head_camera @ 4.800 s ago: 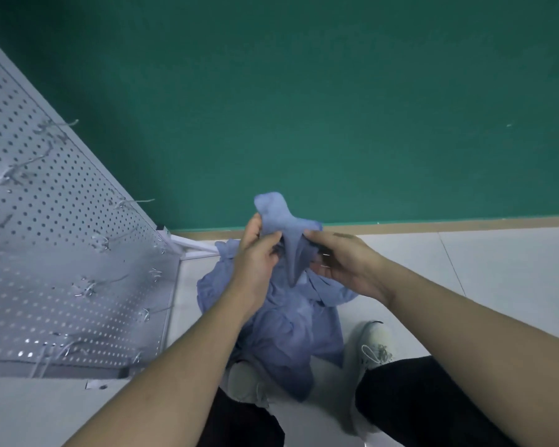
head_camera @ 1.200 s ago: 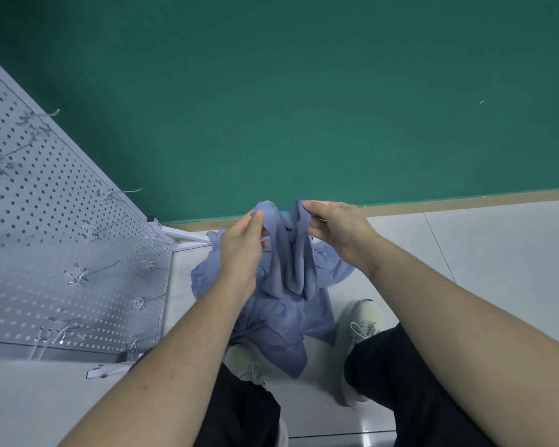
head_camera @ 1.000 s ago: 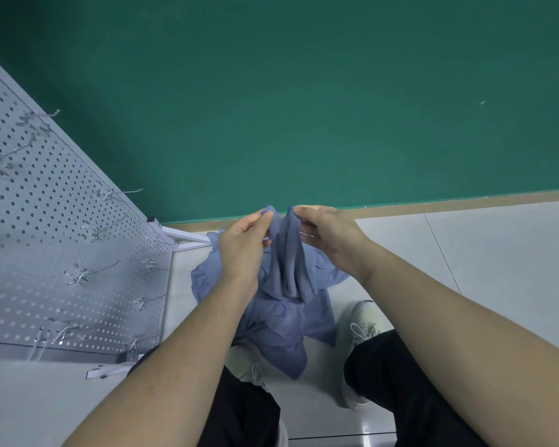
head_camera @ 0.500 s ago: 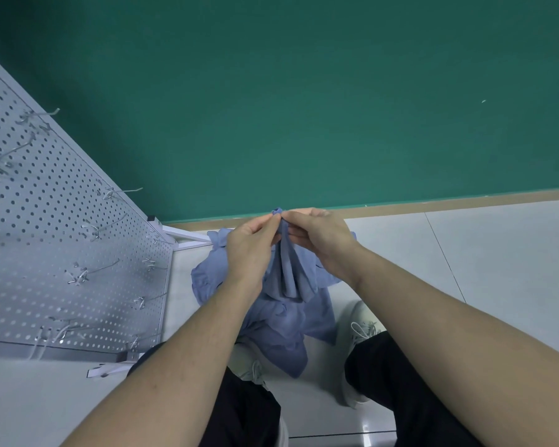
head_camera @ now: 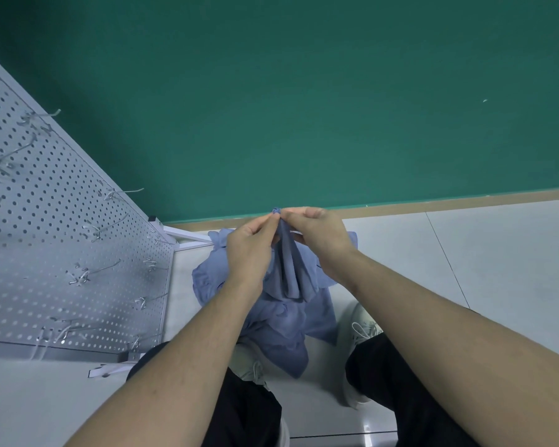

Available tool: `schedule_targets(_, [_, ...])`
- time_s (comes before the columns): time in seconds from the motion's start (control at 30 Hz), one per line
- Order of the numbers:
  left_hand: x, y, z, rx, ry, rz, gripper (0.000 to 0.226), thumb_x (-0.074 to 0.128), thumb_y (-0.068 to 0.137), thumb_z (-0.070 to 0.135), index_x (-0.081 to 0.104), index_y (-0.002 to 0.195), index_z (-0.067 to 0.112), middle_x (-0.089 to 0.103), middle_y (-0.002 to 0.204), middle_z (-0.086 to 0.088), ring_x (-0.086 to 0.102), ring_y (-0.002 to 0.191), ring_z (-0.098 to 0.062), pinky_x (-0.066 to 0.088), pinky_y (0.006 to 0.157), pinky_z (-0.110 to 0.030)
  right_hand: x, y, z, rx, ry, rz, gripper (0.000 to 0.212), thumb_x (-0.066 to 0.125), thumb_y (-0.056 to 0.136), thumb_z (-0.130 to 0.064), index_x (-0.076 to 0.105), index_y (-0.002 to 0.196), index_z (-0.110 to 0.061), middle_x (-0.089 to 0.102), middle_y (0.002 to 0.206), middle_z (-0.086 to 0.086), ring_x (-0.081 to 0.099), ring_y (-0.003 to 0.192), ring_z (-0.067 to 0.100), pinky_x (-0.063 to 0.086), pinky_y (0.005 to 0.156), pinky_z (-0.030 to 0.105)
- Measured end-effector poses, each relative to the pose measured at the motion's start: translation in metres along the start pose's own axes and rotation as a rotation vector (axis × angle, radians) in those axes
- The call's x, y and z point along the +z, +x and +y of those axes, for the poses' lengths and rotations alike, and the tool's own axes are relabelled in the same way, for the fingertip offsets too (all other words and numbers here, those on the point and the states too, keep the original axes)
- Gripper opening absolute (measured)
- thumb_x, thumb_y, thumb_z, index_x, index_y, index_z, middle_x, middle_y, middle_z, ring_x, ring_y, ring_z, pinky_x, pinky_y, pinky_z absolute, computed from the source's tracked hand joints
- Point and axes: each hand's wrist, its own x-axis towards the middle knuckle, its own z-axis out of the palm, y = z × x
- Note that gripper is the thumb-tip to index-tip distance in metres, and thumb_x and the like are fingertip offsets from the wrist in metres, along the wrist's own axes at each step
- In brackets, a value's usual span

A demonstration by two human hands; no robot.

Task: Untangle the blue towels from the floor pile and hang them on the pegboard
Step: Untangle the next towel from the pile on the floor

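**Towel corner pinched, pile below**

Left hand (head_camera: pixel 249 250) and right hand (head_camera: pixel 317 233) each keep a fingertip grip closed on one blue towel (head_camera: pixel 291 272) at its top corner, pile (head_camera: pixel 271 330) on the floor at 6 o'clock. Soft, light, limp cloth; hold by the corner. Pegboard (head_camera: pixel 46 253) at 9 o'clock. No containers visible.

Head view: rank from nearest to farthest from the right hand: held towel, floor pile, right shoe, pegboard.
From the right hand:
1. Held towel: pinched at its top by both hands, hanging below.
2. Floor pile: directly beneath, between the feet.
3. Right shoe: lower right, on the floor.
4. Pegboard: far left, its hooks bare.
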Motion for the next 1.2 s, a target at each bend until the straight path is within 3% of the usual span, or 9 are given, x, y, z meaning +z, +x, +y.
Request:
schedule_targets(0.17, [-0.005, 0.003, 0.003, -0.027, -0.093, -0.039, 0.008, 0.071, 0.091, 0.014, 0.077, 0.097, 0.015, 0.078, 0.093, 0.000, 0.073, 0.088, -0.009, 0.055, 0.082, -0.022, 0.000, -0.006, -0.004, -0.020, 0.009, -0.141, 0.023, 0.055, 0.102, -0.014, 0.074, 0.114, -0.013, 0.075, 0.109, 0.002, 0.068, 0.098, 0.009, 0.052, 0.103, 0.035])
schedule_targets(0.27, [-0.009, 0.005, 0.005, -0.043, -0.142, -0.056, 0.019, 0.072, 0.089, 0.009, 0.075, 0.108, 0.009, 0.077, 0.103, -0.004, 0.073, 0.096, -0.013, 0.055, 0.085, -0.022, -0.006, -0.009, -0.011, 0.002, 0.053, -0.253, 0.026, 0.049, 0.104, -0.013, 0.068, 0.122, -0.013, 0.073, 0.118, 0.004, 0.069, 0.104, 0.010, 0.055, 0.097, 0.029])
schedule_targets(0.4, [-0.011, 0.005, 0.007, -0.004, -0.042, -0.119, 0.010, 0.069, 0.092, 0.013, 0.076, 0.098, 0.016, 0.078, 0.095, 0.005, 0.071, 0.091, -0.007, 0.055, 0.081, -0.021, -0.013, -0.007, -0.019, -0.006, 0.099, -0.226, 0.024, 0.045, 0.104, -0.008, 0.062, 0.119, -0.015, 0.076, 0.103, 0.013, 0.073, 0.090, 0.020, 0.059, 0.087, 0.030])
schedule_targets(0.53, [-0.007, 0.003, 0.005, 0.025, -0.039, -0.116, 0.009, 0.065, 0.095, 0.013, 0.074, 0.096, 0.015, 0.076, 0.094, 0.004, 0.069, 0.089, -0.008, 0.054, 0.079, -0.020, -0.020, -0.005, -0.023, -0.051, -0.027, -0.255, 0.020, 0.052, 0.099, -0.003, 0.059, 0.112, -0.016, 0.076, 0.093, 0.010, 0.072, 0.079, 0.021, 0.060, 0.085, 0.033])
schedule_targets(0.63, [-0.009, 0.007, 0.004, 0.076, 0.019, -0.084, 0.008, 0.064, 0.097, 0.018, 0.071, 0.092, 0.017, 0.073, 0.089, 0.010, 0.064, 0.087, -0.005, 0.052, 0.086, -0.024, -0.032, 0.004, -0.017, -0.175, -0.327, -0.180, 0.024, 0.061, 0.094, -0.005, 0.060, 0.109, -0.024, 0.070, 0.088, 0.006, 0.062, 0.070, 0.014, 0.056, 0.083, 0.036])
schedule_targets(0.73, [-0.010, 0.008, 0.007, 0.153, 0.129, -0.100, 0.013, 0.057, 0.101, 0.020, 0.060, 0.089, 0.019, 0.057, 0.064, 0.020, 0.050, 0.064, 0.003, 0.043, 0.070, -0.017, -0.041, 0.011, -0.013, -0.317, -0.527, -0.134, 0.030, 0.070, 0.090, -0.011, 0.061, 0.114, -0.027, 0.060, 0.104, -0.003, 0.054, 0.085, 0.010, 0.045, 0.082, 0.021])
schedule_targets(0.83, [-0.011, 0.008, 0.007, 0.190, 0.139, -0.122, 0.018, 0.050, 0.104, 0.022, 0.050, 0.086, 0.021, 0.047, 0.074, 0.004, 0.041, 0.073, -0.010, 0.038, 0.075, -0.030, -0.045, 0.014, -0.013, -0.421, -0.637, -0.186, 0.033, 0.073, 0.089, -0.014, 0.061, 0.118, -0.025, 0.057, 0.117, -0.011, 0.052, 0.108, 0.005, 0.033, 0.085, 0.001])
schedule_targets(1.0, [-0.014, 0.006, 0.008, 0.224, 0.215, -0.181, 0.020, 0.046, 0.106, 0.025, 0.045, 0.086, 0.022, 0.040, 0.075, 0.000, 0.036, 0.073, -0.015, 0.036, 0.075, -0.037, -0.041, 0.014, -0.011, -0.537, -0.673, -0.201, 0.028, 0.073, 0.088, -0.014, 0.059, 0.105, -0.031, 0.063, 0.117, -0.011, 0.054, 0.117, 0.012, 0.038, 0.101, 0.022])
schedule_targets(1.2, [-0.020, 0.006, 0.009, 0.261, 0.242, -0.179, 0.017, 0.044, 0.106, 0.027, 0.045, 0.090, 0.023, 0.037, 0.076, -0.006, 0.032, 0.072, -0.019, 0.037, 0.073, -0.039, -0.040, 0.015, -0.006, -0.476, -0.637, -0.204, 0.032, 0.080, 0.084, -0.024, 0.050, 0.088, -0.037, 0.062, 0.085, -0.013, 0.059, 0.086, 0.010, 0.049, 0.084, 0.031])
